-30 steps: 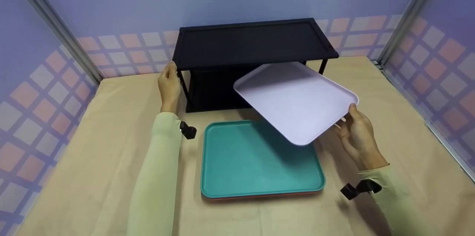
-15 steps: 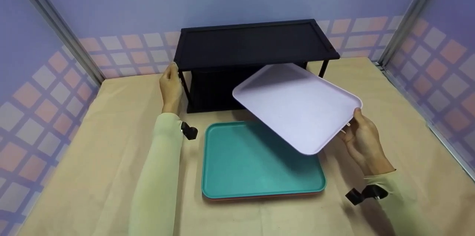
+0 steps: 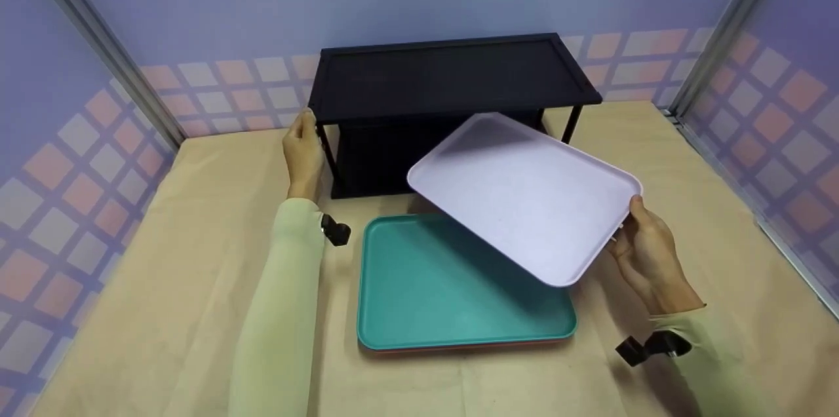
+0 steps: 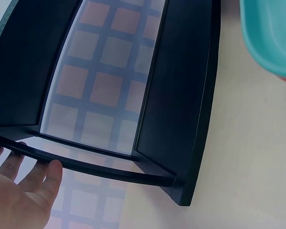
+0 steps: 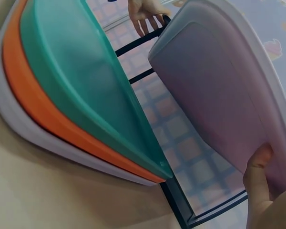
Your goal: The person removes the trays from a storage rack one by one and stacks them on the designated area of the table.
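Observation:
A pale lilac tray is held tilted over the stack by my right hand, which pinches its right corner, thumb on top. Its far corner reaches the front edge of the black two-tier rack. At the rack's front left post, my left hand grips the thin upright, fingers curled against it in the left wrist view. A teal tray lies in front of the rack. Beneath it, the right wrist view shows an orange tray and another pale lilac tray.
The rack's lower shelf is dark and partly hidden by the held tray. A beige cloth covers the table. Tiled-pattern walls enclose the back and both sides.
The lilac tray has moved slightly toward me and to the right with my right hand, its far corner drawing out from under the rack's top. My left hand stays at the post.

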Action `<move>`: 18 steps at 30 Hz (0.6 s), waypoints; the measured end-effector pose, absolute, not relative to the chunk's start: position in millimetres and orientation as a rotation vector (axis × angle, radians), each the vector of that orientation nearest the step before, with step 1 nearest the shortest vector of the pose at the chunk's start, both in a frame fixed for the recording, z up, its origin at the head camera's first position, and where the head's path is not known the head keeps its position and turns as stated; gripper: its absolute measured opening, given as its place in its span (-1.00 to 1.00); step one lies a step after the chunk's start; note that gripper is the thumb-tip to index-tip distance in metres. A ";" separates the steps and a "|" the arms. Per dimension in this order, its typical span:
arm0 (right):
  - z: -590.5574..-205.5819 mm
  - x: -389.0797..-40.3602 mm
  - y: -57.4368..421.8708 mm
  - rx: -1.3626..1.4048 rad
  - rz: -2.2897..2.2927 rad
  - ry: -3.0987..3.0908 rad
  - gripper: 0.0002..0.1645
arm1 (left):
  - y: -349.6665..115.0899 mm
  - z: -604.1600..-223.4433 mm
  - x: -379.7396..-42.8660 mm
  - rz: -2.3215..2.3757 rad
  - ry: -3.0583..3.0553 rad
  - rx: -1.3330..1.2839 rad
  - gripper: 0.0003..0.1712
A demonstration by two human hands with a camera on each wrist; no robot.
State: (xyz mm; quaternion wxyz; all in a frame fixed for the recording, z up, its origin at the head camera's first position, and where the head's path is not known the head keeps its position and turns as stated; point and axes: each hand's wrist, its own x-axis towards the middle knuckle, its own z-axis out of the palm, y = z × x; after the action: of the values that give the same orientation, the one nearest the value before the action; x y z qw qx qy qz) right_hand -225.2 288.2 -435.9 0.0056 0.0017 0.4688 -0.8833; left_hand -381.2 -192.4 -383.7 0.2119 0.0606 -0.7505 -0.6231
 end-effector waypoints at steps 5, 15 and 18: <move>-439.1 -222.3 288.6 0.024 -2.752 1.458 -0.46 | -192.2 -384.9 -381.6 -1.735 -2.070 0.163 -0.47; -438.9 -222.7 289.7 0.037 -2.751 1.402 -0.51 | -192.5 -383.8 -380.9 -1.730 -2.085 0.197 -0.45; -439.8 -221.7 290.2 0.031 -2.725 1.442 -0.49 | -191.6 -384.7 -381.4 -1.719 -2.082 0.188 -0.46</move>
State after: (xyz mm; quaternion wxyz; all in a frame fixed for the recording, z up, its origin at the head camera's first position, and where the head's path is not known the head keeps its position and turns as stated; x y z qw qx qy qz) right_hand -221.7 290.2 -439.8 0.0293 0.0101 0.4676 -0.8834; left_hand -381.4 -191.6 -384.7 0.2157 0.0677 -0.7511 -0.6202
